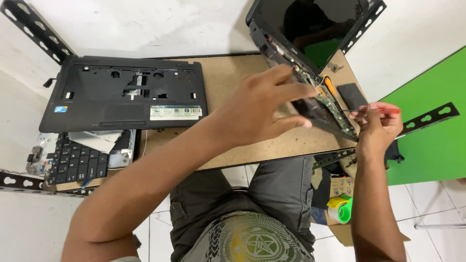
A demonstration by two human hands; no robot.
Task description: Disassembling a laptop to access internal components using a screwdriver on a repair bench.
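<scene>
My left hand [262,109] grips the raised edge of a dismantled laptop base [323,114], tilting it up off the brown board table [228,77]; a green circuit board shows along its edge. The laptop's dark screen [310,24] leans back behind it. My right hand [378,126] holds a red-handled screwdriver [383,110], its thin shaft pointing left at the base's circuit board. A small black flat part [352,95] lies on the table just behind the base.
A black laptop palmrest cover [124,92] lies at the table's left, above a removed keyboard [77,160] and a silver panel. Perforated metal bars frame the table. A cardboard box holding tape rolls [340,208] sits on the floor. A green panel [432,126] stands right.
</scene>
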